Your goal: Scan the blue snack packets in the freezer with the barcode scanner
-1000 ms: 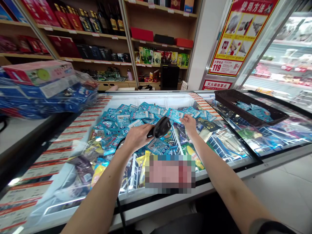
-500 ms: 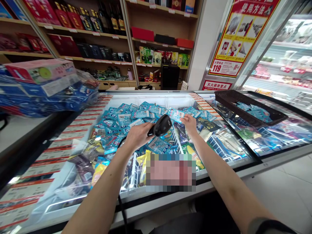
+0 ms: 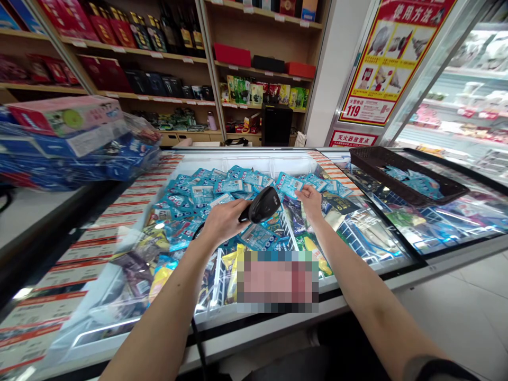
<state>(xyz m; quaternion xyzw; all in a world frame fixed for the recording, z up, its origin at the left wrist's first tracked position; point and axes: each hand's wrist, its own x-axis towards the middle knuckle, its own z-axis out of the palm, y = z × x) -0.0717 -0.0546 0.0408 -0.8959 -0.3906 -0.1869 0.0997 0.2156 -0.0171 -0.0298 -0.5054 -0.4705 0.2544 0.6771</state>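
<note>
My left hand (image 3: pixel 227 219) is closed around the handle of a black barcode scanner (image 3: pixel 265 205), whose head points up and to the right. A blue packet (image 3: pixel 289 185) is pinched at its lower right corner by my right hand (image 3: pixel 310 200), with its printed side facing me, just past the scanner's head. Beneath both hands, many similar blue packets (image 3: pixel 202 194) lie heaped on the glass top of a chest freezer (image 3: pixel 234 159). Another blue packet (image 3: pixel 260 236) lies under the scanner. The scanner's cable hangs below my left forearm.
A brown basket (image 3: pixel 405 177) with some blue packets stands on the right. Plastic-wrapped boxes (image 3: pixel 75 143) are stacked at the left. Strips of price labels (image 3: pixel 119 227) run along the freezer's side. Shelves of goods (image 3: pixel 159 98) stand behind. A pixelated patch covers the front edge.
The blue packet in my right hand has tilted clockwise a little, and that hand has shifted slightly right. The left hand and scanner have barely moved.
</note>
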